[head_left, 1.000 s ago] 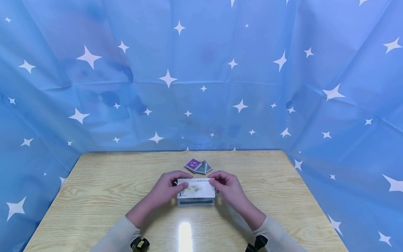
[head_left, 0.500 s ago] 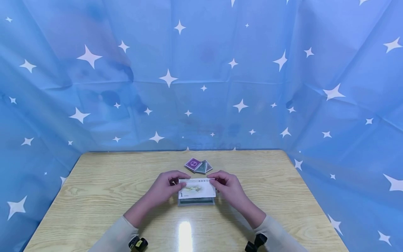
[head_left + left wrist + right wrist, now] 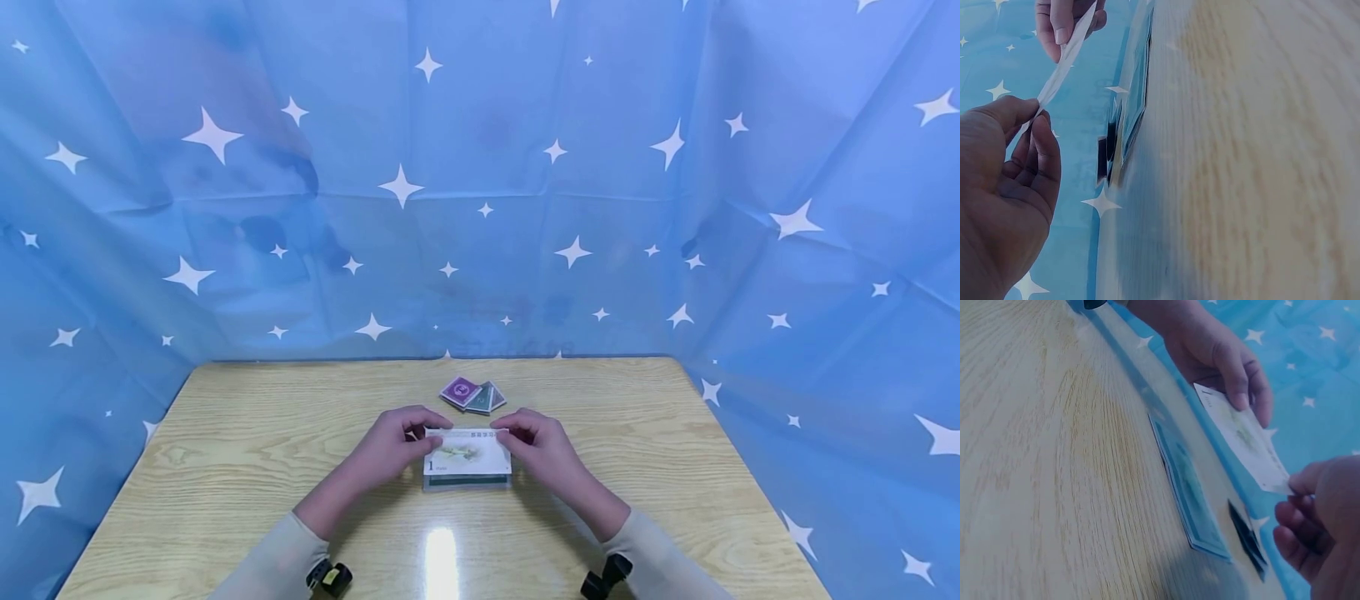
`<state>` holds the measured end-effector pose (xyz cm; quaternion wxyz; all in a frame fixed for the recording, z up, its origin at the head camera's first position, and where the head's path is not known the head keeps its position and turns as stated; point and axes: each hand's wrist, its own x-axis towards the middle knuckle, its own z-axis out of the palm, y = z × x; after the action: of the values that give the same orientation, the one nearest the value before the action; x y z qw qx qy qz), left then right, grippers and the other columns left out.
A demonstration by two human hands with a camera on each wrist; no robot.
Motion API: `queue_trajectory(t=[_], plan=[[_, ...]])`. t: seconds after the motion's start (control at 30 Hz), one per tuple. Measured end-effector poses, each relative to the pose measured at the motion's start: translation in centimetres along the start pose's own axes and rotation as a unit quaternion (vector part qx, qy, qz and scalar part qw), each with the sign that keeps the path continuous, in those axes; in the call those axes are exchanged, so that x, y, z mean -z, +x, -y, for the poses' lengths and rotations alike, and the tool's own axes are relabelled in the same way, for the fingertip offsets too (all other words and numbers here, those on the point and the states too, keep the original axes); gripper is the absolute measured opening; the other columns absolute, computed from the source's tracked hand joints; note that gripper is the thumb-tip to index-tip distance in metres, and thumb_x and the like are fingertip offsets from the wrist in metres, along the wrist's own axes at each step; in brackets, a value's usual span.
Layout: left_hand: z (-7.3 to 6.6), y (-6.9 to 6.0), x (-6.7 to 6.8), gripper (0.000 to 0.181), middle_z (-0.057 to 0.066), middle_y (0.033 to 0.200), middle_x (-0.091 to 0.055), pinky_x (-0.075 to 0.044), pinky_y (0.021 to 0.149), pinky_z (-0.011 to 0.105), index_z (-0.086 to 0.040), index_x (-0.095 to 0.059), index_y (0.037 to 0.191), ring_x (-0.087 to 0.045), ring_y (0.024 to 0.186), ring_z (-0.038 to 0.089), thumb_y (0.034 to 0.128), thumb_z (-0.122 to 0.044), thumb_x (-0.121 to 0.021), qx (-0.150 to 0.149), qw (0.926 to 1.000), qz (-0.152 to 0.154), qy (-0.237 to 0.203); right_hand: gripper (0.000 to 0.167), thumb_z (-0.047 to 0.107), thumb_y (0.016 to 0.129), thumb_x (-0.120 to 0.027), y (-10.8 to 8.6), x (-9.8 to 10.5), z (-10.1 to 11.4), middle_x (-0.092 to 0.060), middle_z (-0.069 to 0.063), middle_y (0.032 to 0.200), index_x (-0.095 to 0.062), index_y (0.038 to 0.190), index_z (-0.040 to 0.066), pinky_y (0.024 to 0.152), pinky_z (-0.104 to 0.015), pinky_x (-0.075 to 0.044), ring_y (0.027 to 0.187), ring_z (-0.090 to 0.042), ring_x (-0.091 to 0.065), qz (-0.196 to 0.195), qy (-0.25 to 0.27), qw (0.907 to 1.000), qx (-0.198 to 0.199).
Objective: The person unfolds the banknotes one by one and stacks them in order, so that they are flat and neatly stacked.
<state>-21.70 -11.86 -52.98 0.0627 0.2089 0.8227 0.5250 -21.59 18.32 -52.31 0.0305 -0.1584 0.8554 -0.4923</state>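
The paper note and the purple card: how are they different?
The paper note is mostly white; the purple card is mostly purple. The note is pinched by the left hand and right hand; the card lies beyond it, unheld. The note looks bigger than the card. Both are printed.

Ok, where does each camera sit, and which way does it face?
Head: on the head, facing forward and down at table and banknote; left hand, right hand and sleeves show.
Left wrist: on that wrist, facing the left hand's grip; both hands show.
Right wrist: on that wrist, facing the right hand's grip; both hands show.
Both wrist views share banknote, table and starry backdrop.
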Motion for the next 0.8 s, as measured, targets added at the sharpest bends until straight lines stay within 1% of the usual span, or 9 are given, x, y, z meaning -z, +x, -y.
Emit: queue_trajectory(t=[0.3,0.37,0.47,0.53,0.67,0.8], plan=[[0.6,0.2,-0.2,0.024,-0.009,0.110,-0.074,-0.057,0.073,0.032,-0.020,-0.082,0.126,-0.066,0.091,0.018,0.1040,-0.012,-0.077,0.009,0.9998,0.008,0.015,0.018,0.008,0.106,-0.075,0.1,0.0,-0.4,-0.071,0.004,0.096,-0.084,0.120,0.014,0.066,-0.026,-0.049,0.078,-0.018,-0.058,0.013,-0.008,0.9999,0.007],[0.7,0.2,-0.3,0.024,-0.008,0.111,-0.074,-0.057,0.073,0.032,-0.020,-0.082,0.126,-0.065,0.090,0.018,0.1038,-0.011,-0.077,0.012,0.9996,0.015,0.019,0.018,0.009,0.106,-0.075,0.2,-0.2,-0.6,-0.072,0.006,0.097,-0.085,0.119,0.016,0.067,-0.026,-0.050,0.080,-0.017,-0.059,0.018,-0.016,0.9997,0.004],[0.8,0.2,-0.5,0.023,-0.006,0.112,-0.075,-0.057,0.073,0.031,-0.016,-0.081,0.125,-0.065,0.090,0.017,0.1034,-0.009,-0.077,0.009,0.9992,0.027,0.028,0.018,0.008,0.106,-0.074,0.2,-0.5,-0.9,-0.071,0.007,0.096,-0.085,0.118,0.017,0.068,-0.027,-0.052,0.081,-0.016,-0.060,0.028,-0.035,0.9990,0.006],[1.0,0.3,-0.6,0.023,-0.006,0.110,-0.075,-0.057,0.073,0.031,-0.014,-0.081,0.125,-0.065,0.089,0.016,0.1032,-0.009,-0.077,0.004,0.9987,0.034,0.038,0.018,0.008,0.106,-0.074,0.1,-0.7,-1.1,-0.070,0.008,0.095,-0.085,0.117,0.019,0.068,-0.027,-0.052,0.080,-0.015,-0.060,0.033,-0.050,0.9982,0.011],[1.5,0.6,-0.9,0.021,-0.007,0.107,-0.074,-0.057,0.075,0.030,-0.014,-0.081,0.123,-0.064,0.088,0.012,0.1029,-0.007,-0.078,-0.006,0.9969,0.040,0.068,0.017,0.006,0.106,-0.074,0.1,-0.9,-1.2,-0.067,0.007,0.092,-0.084,0.116,0.016,0.067,-0.027,-0.051,0.079,-0.013,-0.059,0.038,-0.071,0.9964,0.028],[1.6,0.8,-1.1,0.021,-0.007,0.108,-0.074,-0.056,0.078,0.030,-0.013,-0.081,0.121,-0.064,0.089,0.010,0.1017,-0.006,-0.078,-0.006,0.9945,0.040,0.097,0.017,0.006,0.106,-0.075,0.2,-1.1,-1.5,-0.067,0.009,0.093,-0.083,0.117,0.016,0.068,-0.027,-0.051,0.079,-0.011,-0.059,0.042,-0.095,0.9940,0.034]])
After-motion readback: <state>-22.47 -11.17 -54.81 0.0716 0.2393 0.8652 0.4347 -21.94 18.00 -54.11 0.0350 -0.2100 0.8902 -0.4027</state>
